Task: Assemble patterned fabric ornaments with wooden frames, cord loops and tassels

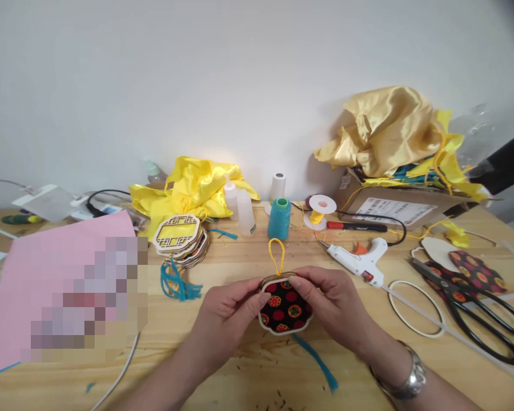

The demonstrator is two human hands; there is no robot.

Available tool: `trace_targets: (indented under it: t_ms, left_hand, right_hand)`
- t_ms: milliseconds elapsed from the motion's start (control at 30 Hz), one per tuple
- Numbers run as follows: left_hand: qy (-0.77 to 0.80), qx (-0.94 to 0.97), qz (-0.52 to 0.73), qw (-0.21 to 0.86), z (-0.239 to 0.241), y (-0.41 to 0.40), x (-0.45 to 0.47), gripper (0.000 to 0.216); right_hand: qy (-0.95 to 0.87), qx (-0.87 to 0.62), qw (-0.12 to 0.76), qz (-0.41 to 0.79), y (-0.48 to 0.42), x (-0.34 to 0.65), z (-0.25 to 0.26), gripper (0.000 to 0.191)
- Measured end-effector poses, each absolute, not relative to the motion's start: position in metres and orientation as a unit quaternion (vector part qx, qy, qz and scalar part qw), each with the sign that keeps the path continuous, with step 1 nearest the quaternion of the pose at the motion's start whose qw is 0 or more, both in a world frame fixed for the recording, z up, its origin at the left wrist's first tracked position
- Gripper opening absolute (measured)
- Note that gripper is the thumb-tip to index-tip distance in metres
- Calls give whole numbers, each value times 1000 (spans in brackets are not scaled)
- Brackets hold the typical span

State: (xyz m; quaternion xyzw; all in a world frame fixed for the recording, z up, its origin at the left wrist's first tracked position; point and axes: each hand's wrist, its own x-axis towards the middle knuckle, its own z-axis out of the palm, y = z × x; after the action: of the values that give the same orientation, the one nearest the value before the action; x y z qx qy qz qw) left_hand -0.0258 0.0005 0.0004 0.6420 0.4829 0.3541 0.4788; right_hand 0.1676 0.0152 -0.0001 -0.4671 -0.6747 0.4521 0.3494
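Note:
Both my hands hold a small padded ornament (284,309) just above the wooden table (248,377). It has black fabric with red and yellow circles, a pale rim, a yellow cord loop (276,255) on top and a teal tassel (319,361) below. My left hand (225,317) pinches its left edge with closed fingers. My right hand (332,305), a silver bracelet on its wrist, grips the top right edge.
A white glue gun (360,261) lies right of my hands, with black scissors (471,308), a white ring (415,308) and patterned fabric pieces (475,268) further right. A teal thread spool (279,218), bottles, stacked wooden frames (180,237), yellow satin (197,185) and a cardboard box (394,208) stand behind. Pink paper (47,268) lies left.

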Motion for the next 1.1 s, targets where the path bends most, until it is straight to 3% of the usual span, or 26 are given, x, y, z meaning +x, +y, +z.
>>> trace_targets:
  t_ms: [233, 433, 667, 933, 1100]
  left_hand:
    - [492, 616, 362, 498, -2, 1, -25, 26]
    - [485, 534, 380, 579, -3, 4, -22, 25]
    - [451, 437, 375, 682, -13, 3, -19, 48]
    - [496, 395, 380, 673, -12, 6, -22, 38]
    - [499, 323, 414, 689, -12, 10, -26, 30]
  right_hand:
    - [-644, -481, 354, 478, 17, 165, -2, 28]
    - [-586, -515, 364, 508, 23, 163, -5, 27]
    - [-511, -542, 374, 553, 28, 164, -10, 35]
    - [-458, -469, 396, 643, 27, 169, -10, 47]
    - [-447, -454, 350, 686, 30, 173, -10, 46]
